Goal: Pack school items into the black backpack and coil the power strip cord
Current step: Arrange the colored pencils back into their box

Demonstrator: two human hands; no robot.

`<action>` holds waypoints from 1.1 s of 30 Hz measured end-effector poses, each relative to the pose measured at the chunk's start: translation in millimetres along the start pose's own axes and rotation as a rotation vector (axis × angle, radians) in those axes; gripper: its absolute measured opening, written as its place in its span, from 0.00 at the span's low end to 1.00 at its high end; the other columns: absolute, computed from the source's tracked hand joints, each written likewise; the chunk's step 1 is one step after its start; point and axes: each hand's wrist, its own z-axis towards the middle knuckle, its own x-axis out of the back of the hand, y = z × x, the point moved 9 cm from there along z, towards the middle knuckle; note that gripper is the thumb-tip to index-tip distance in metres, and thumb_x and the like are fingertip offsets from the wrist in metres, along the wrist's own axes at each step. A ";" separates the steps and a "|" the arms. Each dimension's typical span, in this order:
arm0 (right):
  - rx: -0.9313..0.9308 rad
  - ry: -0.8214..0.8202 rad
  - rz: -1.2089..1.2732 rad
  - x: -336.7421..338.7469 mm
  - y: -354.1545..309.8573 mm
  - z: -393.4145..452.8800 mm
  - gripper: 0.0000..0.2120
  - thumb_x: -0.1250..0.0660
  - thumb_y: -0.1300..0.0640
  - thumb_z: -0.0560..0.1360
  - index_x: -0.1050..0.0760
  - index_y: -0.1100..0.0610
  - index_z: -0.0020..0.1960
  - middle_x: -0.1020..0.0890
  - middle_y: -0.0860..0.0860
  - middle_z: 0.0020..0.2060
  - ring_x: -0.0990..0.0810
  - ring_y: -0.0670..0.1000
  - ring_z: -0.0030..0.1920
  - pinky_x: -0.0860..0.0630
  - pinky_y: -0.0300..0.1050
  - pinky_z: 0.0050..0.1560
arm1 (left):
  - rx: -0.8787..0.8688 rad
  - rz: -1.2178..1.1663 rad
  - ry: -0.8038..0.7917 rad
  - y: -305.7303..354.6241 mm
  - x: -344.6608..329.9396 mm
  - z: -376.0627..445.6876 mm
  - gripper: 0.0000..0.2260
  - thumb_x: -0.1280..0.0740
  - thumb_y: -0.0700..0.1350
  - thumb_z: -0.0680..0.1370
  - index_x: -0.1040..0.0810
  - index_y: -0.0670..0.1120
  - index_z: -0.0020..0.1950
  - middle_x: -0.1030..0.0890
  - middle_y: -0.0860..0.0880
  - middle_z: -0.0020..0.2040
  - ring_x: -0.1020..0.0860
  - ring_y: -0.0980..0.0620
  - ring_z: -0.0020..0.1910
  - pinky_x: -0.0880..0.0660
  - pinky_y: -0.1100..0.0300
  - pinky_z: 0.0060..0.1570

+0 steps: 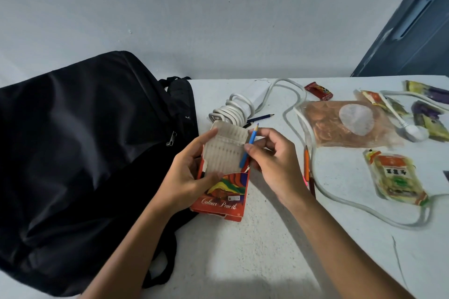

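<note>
**Blue pencil at the mouth of the colour-pencil box**

Head view: your white table (267, 250) runs back to a pale wall at its far edge. The near middle of the table, between your forearms, is bare, and so is the near right corner apart from a thin dark crack line. The left side is taken up by the black backpack (80, 153), a soft, matte fabric mass lying flat, its zipper pull showing near its right edge. The far right is crowded: a clear bag of brown snacks (345, 124), several glossy food packets, and the white plug (413, 132).

Your left hand (192, 172) grips the orange cardboard pencil box (223, 189) from its left side, thumb across the pale ribbed inner tray, which is pulled partly out of the sleeve. Your right hand (272, 160) is just right of the box and pinches a blue pencil (249, 147), tilted with its tip pointing far, its lower end at the tray's right edge.

Just beyond the box lies the white power strip (255, 94), part of its smooth round cord (230, 113) coiled tightly against it; the rest loops loosely right and near across the table. A dark pencil (261, 118) lies beside the coil, and orange pencils (308, 165) lie just right of your right hand.
</note>
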 end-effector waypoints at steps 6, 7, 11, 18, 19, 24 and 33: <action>0.111 0.002 -0.159 -0.8 -5.1 0.2 0.19 0.29 0.61 0.73 0.30 0.53 0.61 0.20 0.52 0.36 0.21 0.47 0.38 0.24 0.38 0.37 | -0.001 -0.015 -0.001 -1.5 -0.1 0.6 0.32 0.30 0.30 0.72 0.34 0.50 0.71 0.24 0.49 0.62 0.20 0.51 0.58 0.21 0.62 0.46; 0.122 0.010 -0.176 0.2 -6.4 0.0 0.18 0.28 0.61 0.73 0.29 0.53 0.60 0.21 0.51 0.37 0.22 0.46 0.38 0.24 0.38 0.35 | -0.003 -0.013 0.001 -1.3 -0.1 0.6 0.32 0.30 0.30 0.72 0.34 0.51 0.71 0.24 0.50 0.62 0.21 0.52 0.58 0.21 0.62 0.46; 0.152 0.039 -0.249 5.2 -9.0 -0.9 0.17 0.26 0.60 0.70 0.27 0.53 0.56 0.24 0.44 0.41 0.25 0.43 0.40 0.27 0.33 0.34 | -0.011 -0.031 0.019 -0.1 1.3 0.8 0.31 0.30 0.29 0.72 0.33 0.51 0.70 0.23 0.49 0.61 0.20 0.51 0.57 0.21 0.62 0.44; 0.331 0.089 -0.420 1.8 -17.9 -7.8 0.07 0.28 0.55 0.73 0.22 0.58 0.47 0.23 0.50 0.43 0.24 0.45 0.44 0.28 0.31 0.41 | -0.026 -0.064 0.049 -1.6 5.1 0.3 0.32 0.30 0.29 0.72 0.33 0.52 0.71 0.23 0.45 0.61 0.20 0.46 0.58 0.20 0.61 0.45; 0.347 0.093 -0.419 1.9 -18.0 -8.6 0.07 0.28 0.56 0.73 0.22 0.59 0.46 0.23 0.51 0.43 0.24 0.45 0.43 0.28 0.31 0.40 | -0.024 -0.066 0.050 -1.7 4.6 -0.2 0.32 0.31 0.28 0.72 0.33 0.52 0.71 0.23 0.45 0.62 0.20 0.47 0.58 0.20 0.61 0.45; 0.254 0.044 -0.368 -1.9 -7.1 -7.4 0.09 0.27 0.57 0.72 0.23 0.57 0.50 0.21 0.49 0.46 0.22 0.44 0.44 0.25 0.31 0.40 | -0.036 -0.051 0.035 -0.4 4.1 -0.7 0.33 0.31 0.27 0.72 0.34 0.53 0.70 0.23 0.46 0.61 0.20 0.46 0.58 0.20 0.61 0.44; 0.185 0.133 -0.342 22.5 -12.5 16.6 0.03 0.34 0.63 0.76 0.25 0.56 0.48 0.21 0.49 0.39 0.22 0.47 0.37 0.28 0.31 0.35 | -0.047 -0.091 0.097 2.2 8.3 -2.7 0.32 0.32 0.28 0.73 0.34 0.52 0.70 0.24 0.47 0.63 0.20 0.50 0.58 0.21 0.62 0.44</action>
